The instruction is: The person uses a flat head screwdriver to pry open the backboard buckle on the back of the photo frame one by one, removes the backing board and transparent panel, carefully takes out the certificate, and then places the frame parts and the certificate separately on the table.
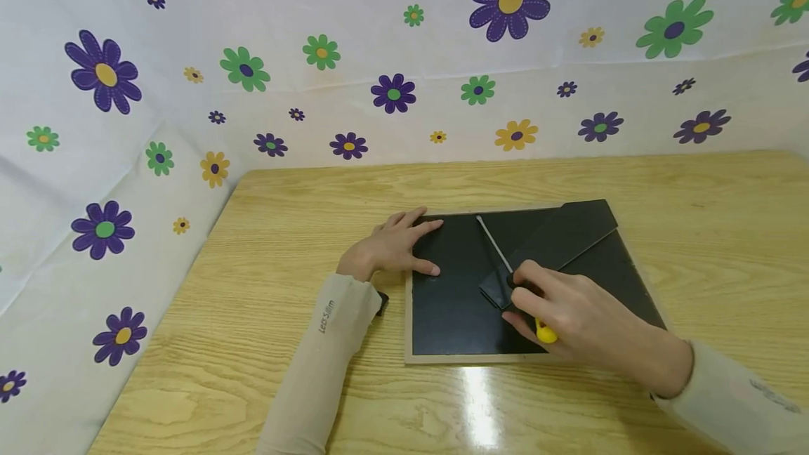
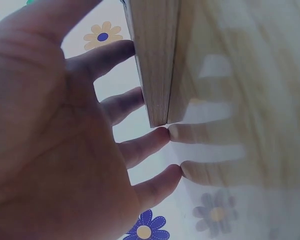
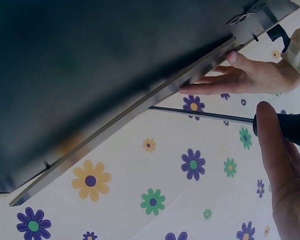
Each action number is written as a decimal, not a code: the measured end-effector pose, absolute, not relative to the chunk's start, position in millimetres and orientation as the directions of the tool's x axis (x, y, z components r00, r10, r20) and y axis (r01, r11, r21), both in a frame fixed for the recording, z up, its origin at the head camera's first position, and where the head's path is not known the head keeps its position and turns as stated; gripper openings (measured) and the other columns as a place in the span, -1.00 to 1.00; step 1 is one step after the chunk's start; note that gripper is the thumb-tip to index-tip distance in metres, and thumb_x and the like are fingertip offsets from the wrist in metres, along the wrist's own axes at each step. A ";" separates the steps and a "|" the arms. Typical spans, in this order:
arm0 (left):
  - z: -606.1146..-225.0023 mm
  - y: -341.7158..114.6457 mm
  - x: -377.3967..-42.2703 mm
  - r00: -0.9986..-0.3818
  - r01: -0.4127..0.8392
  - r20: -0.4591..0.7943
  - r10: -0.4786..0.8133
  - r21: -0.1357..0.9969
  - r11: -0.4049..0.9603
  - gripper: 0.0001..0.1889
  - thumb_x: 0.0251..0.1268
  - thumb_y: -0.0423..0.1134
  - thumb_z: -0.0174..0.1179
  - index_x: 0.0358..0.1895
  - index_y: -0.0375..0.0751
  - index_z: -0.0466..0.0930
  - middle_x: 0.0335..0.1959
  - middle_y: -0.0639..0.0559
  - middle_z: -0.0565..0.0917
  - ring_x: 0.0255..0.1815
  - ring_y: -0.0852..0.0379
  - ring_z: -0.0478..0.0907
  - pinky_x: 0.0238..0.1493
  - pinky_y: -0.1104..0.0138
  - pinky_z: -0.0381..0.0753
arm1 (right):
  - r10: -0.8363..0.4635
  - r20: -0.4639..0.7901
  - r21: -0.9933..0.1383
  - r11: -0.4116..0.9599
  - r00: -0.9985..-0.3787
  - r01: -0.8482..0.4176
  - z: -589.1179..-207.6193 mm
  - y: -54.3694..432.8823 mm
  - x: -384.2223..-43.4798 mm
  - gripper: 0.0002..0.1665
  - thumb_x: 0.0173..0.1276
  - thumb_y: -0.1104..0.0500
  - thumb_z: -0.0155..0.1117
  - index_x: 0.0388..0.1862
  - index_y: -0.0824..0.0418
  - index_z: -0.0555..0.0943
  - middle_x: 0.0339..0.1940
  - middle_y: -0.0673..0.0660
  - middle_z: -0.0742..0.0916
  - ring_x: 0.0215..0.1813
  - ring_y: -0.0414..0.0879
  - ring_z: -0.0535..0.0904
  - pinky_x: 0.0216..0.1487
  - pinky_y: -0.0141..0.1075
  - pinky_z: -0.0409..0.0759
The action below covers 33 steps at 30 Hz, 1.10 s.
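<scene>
A picture frame lies face down, its black back panel upward and a pale wooden rim around it. Attached to the back is a black easel stand, slanting across the right half. My right hand grips a screwdriver by its black and yellow handle. The metal tip reaches the panel's far edge; whether it is under something there cannot be made out. Spread over the frame's left edge, my left hand rests with thumb and index finger on top. Its other fingers lie beside the wooden side.
The frame lies on a light wooden table with a glossy top. Behind and to the left hangs a white cloth printed with purple, green and yellow flowers. A small black object sits at the left sleeve's cuff.
</scene>
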<state>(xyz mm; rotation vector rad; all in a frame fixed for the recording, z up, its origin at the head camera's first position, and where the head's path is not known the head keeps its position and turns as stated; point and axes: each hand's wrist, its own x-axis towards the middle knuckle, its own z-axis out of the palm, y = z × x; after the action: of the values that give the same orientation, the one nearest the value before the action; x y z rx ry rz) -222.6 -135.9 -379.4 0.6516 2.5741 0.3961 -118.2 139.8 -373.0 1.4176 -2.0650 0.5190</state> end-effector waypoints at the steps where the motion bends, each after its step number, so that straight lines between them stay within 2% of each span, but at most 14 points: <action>1: -379.0 -135.9 -222.9 -0.785 0.377 -0.355 0.507 0.376 0.846 -0.09 0.35 0.11 0.32 0.65 0.06 0.04 0.68 -0.06 -0.19 0.64 -0.22 -0.25 0.51 -0.23 -0.13 | -0.707 0.652 0.001 0.364 -0.275 -0.931 -373.0 139.0 -118.6 -0.56 0.63 -0.03 -0.06 -0.45 0.16 0.46 -0.33 0.06 0.50 -0.57 -0.26 0.34 -0.63 -0.57 0.35; 8: -376.9 -134.3 -224.0 -0.785 0.376 -0.355 0.508 0.379 0.846 -0.01 0.26 0.15 0.39 0.65 0.01 0.04 0.68 -0.09 -0.20 0.64 -0.23 -0.27 0.52 -0.19 -0.15 | -0.714 0.645 0.019 0.370 -0.272 -0.929 -372.1 133.9 -121.0 -0.57 0.60 -0.02 -0.12 -0.42 0.19 0.45 -0.35 0.08 0.46 -0.59 -0.28 0.31 -0.64 -0.57 0.38; 12: -376.0 -130.6 -223.7 -0.785 0.369 -0.365 0.501 0.374 0.851 0.06 0.18 0.15 0.46 0.64 -0.03 0.02 0.67 -0.14 -0.21 0.65 -0.22 -0.36 0.55 -0.12 -0.20 | -0.714 0.650 0.027 0.365 -0.261 -0.931 -371.9 130.9 -122.0 -0.59 0.60 0.04 -0.14 -0.43 0.19 0.46 -0.36 0.09 0.46 -0.58 -0.26 0.32 -0.64 -0.56 0.38; 17: -375.6 -119.0 -221.0 -0.755 0.372 -0.434 0.492 0.335 0.866 0.20 0.11 0.21 0.48 0.68 0.18 -0.19 0.68 -0.03 -0.35 0.61 -0.26 -0.57 0.53 -0.19 -0.26 | -0.717 0.647 0.022 0.355 -0.257 -0.935 -373.9 127.7 -121.3 -0.62 0.59 0.09 -0.14 -0.44 0.18 0.47 -0.35 0.08 0.44 -0.54 -0.24 0.31 -0.62 -0.57 0.35; 20: -374.9 -110.5 -219.2 -0.739 0.379 -0.473 0.480 0.298 0.876 0.20 0.07 0.26 0.47 0.66 0.33 -0.23 0.67 0.08 -0.43 0.57 -0.29 -0.66 0.52 -0.21 -0.29 | -0.716 0.645 0.015 0.361 -0.267 -0.933 -374.9 127.0 -119.3 -0.64 0.57 0.12 -0.14 -0.44 0.18 0.47 -0.35 0.06 0.43 -0.52 -0.23 0.31 -0.60 -0.56 0.35; 28: -376.4 -105.6 -218.2 -0.719 0.377 -0.505 0.479 0.296 0.878 0.16 0.08 0.24 0.46 0.65 0.37 -0.17 0.65 0.13 -0.48 0.55 -0.27 -0.72 0.48 -0.25 -0.03 | -0.699 0.656 -0.024 0.359 -0.285 -0.933 -368.9 126.7 -122.9 -0.60 0.59 0.11 -0.14 -0.44 0.20 0.51 -0.37 0.05 0.44 -0.51 -0.22 0.32 -0.55 -0.51 0.41; 33: -374.8 -103.7 -219.2 -0.725 0.382 -0.507 0.467 0.268 0.884 0.16 0.08 0.24 0.46 0.65 0.38 -0.18 0.66 0.14 -0.47 0.57 -0.25 -0.69 0.48 -0.23 0.02 | -0.706 0.649 -0.013 0.361 -0.283 -0.932 -370.1 126.0 -123.8 -0.60 0.59 0.15 -0.18 -0.45 0.19 0.48 -0.37 0.05 0.41 -0.51 -0.21 0.30 -0.57 -0.52 0.35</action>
<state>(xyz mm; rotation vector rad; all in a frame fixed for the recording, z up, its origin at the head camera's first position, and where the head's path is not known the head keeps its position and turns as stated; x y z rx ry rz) -219.2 -103.7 -374.8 0.6109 2.4678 0.1933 -123.8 126.0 -370.1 1.4154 -2.0770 0.5369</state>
